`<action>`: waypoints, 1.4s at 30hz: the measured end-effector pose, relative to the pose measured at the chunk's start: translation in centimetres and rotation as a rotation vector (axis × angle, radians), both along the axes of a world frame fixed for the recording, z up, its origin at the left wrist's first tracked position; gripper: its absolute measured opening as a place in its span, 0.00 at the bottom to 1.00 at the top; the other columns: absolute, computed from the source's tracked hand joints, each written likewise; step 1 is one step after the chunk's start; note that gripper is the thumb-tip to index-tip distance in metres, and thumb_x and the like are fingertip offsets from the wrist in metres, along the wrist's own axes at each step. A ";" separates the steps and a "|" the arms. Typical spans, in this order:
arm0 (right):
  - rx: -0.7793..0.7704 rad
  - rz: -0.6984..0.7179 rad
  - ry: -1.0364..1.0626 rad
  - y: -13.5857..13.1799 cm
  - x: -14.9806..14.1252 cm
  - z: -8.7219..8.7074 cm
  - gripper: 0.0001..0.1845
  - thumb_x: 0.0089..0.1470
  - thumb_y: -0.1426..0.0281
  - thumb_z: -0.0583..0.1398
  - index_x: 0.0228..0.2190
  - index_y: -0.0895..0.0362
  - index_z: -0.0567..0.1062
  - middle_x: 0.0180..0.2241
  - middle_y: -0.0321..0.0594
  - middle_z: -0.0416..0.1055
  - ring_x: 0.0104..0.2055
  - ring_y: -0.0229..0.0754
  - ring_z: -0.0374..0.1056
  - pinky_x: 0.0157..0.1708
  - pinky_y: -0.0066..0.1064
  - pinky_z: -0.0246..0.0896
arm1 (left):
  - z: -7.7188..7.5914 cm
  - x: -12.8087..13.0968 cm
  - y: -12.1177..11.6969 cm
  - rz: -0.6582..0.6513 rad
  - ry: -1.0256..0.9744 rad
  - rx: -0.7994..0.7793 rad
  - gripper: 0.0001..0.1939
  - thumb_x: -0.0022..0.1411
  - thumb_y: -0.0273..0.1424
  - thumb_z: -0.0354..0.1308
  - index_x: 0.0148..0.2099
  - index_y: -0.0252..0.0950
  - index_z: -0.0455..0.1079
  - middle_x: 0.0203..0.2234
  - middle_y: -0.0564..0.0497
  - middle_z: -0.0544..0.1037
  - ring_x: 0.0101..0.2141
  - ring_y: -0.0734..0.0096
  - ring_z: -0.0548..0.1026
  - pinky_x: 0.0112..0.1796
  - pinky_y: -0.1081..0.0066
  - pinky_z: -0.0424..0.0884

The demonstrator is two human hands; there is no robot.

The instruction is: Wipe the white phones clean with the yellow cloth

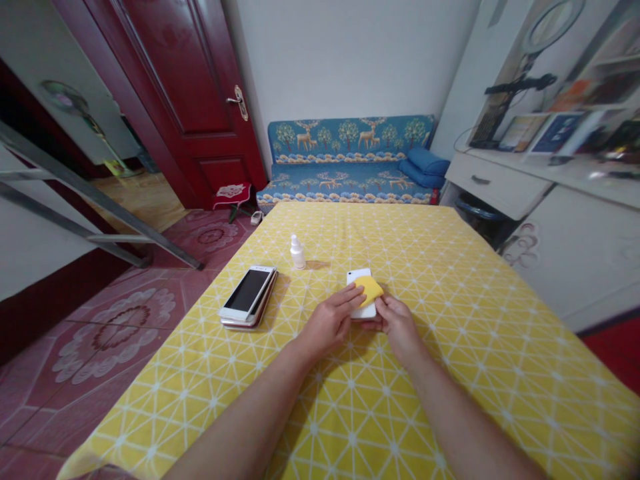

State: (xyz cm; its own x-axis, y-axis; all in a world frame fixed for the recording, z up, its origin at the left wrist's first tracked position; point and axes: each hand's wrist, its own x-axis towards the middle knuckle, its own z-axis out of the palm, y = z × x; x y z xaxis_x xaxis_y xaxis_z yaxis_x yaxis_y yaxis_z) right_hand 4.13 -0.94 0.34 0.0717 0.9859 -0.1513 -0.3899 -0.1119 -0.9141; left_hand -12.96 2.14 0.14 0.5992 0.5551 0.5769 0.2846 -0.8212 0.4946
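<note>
A white phone (359, 276) lies back-up in the middle of the table, which is covered by a yellow patterned cloth (450, 320). My left hand (331, 321) rests on the phone's near left side, its fingers closed against the phone. My right hand (397, 325) pinches a small yellow cloth (371, 288) that lies folded over the phone's right edge. A small white dropper bottle (297, 253) stands upright just beyond and to the left of the phone.
A stack of phones (249, 296), screen up on top, lies at the left edge of the table. Beyond the table stands a blue sofa (350, 160). A dark red door (190, 100) is at left, white cabinets (575, 220) at right.
</note>
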 end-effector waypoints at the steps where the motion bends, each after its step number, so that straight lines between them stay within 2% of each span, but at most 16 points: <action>1: 0.005 -0.002 0.017 0.0 0.0 0.1 0.22 0.39 0.55 0.69 0.35 0.55 0.76 0.29 0.38 0.78 0.26 0.41 0.73 0.25 0.31 0.71 | 0.0 0.0 0.0 -0.008 -0.003 -0.003 0.34 0.55 0.14 0.47 0.62 0.39 0.62 0.60 0.45 0.66 0.62 0.60 0.60 0.59 0.51 0.62; 6: 0.015 -0.075 0.115 0.1 0.2 0.0 0.19 0.37 0.60 0.70 0.32 0.55 0.77 0.29 0.37 0.78 0.26 0.41 0.73 0.24 0.31 0.72 | -0.1 0.0 -0.2 -0.070 -0.054 0.006 0.33 0.55 0.14 0.46 0.62 0.41 0.63 0.59 0.46 0.67 0.61 0.61 0.61 0.58 0.51 0.64; 9: 0.011 -0.136 0.160 0.3 0.3 -0.1 0.20 0.36 0.58 0.70 0.31 0.56 0.77 0.28 0.36 0.77 0.25 0.40 0.72 0.23 0.32 0.72 | 0.0 0.1 -0.4 -0.124 -0.058 0.015 0.34 0.55 0.14 0.47 0.62 0.41 0.62 0.59 0.46 0.68 0.62 0.62 0.59 0.59 0.52 0.63; 11: 0.001 -0.179 0.181 0.5 0.3 -0.2 0.21 0.36 0.56 0.70 0.31 0.56 0.78 0.28 0.36 0.76 0.25 0.39 0.70 0.22 0.30 0.70 | 0.1 0.1 -0.5 -0.150 -0.049 0.022 0.34 0.54 0.14 0.47 0.62 0.41 0.62 0.59 0.46 0.67 0.63 0.62 0.58 0.59 0.52 0.62; 16: -0.023 -0.293 0.206 0.7 0.3 -0.4 0.18 0.35 0.59 0.71 0.27 0.57 0.78 0.26 0.35 0.76 0.25 0.37 0.69 0.20 0.25 0.64 | 0.6 0.0 -0.8 -0.203 -0.016 0.056 0.35 0.52 0.15 0.49 0.62 0.40 0.61 0.60 0.46 0.66 0.63 0.60 0.57 0.59 0.51 0.61; 20: -0.021 -0.292 0.208 0.7 0.2 -0.2 0.19 0.39 0.55 0.69 0.29 0.56 0.79 0.27 0.37 0.77 0.27 0.39 0.70 0.23 0.26 0.64 | 0.8 0.1 -0.9 -0.205 -0.018 0.067 0.34 0.51 0.16 0.50 0.61 0.40 0.63 0.60 0.46 0.66 0.63 0.59 0.57 0.59 0.51 0.62; 24: -0.017 -0.328 0.188 0.7 0.2 0.0 0.19 0.33 0.59 0.71 0.29 0.55 0.80 0.28 0.36 0.78 0.27 0.39 0.71 0.24 0.27 0.64 | 0.9 0.2 -0.9 -0.188 -0.045 0.076 0.32 0.52 0.16 0.49 0.59 0.40 0.64 0.59 0.45 0.67 0.62 0.59 0.59 0.58 0.51 0.63; 28: -0.001 -0.260 0.131 0.6 0.3 -0.2 0.19 0.32 0.62 0.71 0.31 0.55 0.80 0.30 0.36 0.78 0.28 0.39 0.71 0.25 0.26 0.65 | 0.8 0.1 -0.8 -0.150 -0.042 0.054 0.31 0.53 0.16 0.49 0.59 0.40 0.64 0.58 0.45 0.68 0.62 0.60 0.59 0.57 0.52 0.64; 34: 0.002 -0.130 0.041 0.1 0.1 0.0 0.22 0.37 0.56 0.69 0.35 0.54 0.79 0.33 0.39 0.77 0.29 0.44 0.72 0.23 0.32 0.68 | 0.6 -0.1 -0.5 -0.051 -0.043 0.052 0.30 0.55 0.16 0.48 0.59 0.37 0.65 0.58 0.43 0.69 0.61 0.61 0.61 0.57 0.53 0.65; 38: -0.003 -0.047 0.038 -0.2 -0.2 0.3 0.19 0.39 0.60 0.69 0.36 0.52 0.78 0.33 0.37 0.78 0.27 0.42 0.72 0.23 0.31 0.68 | 0.3 -0.4 0.0 0.010 -0.065 0.038 0.29 0.56 0.17 0.48 0.59 0.39 0.65 0.58 0.45 0.69 0.61 0.62 0.62 0.58 0.52 0.63; 42: 0.036 0.046 0.001 -0.2 -0.3 0.0 0.16 0.44 0.61 0.67 0.36 0.53 0.79 0.31 0.37 0.78 0.27 0.41 0.72 0.25 0.29 0.67 | 0.1 -0.8 0.5 0.078 -0.092 0.023 0.28 0.57 0.17 0.48 0.58 0.39 0.66 0.58 0.45 0.69 0.61 0.61 0.62 0.58 0.52 0.64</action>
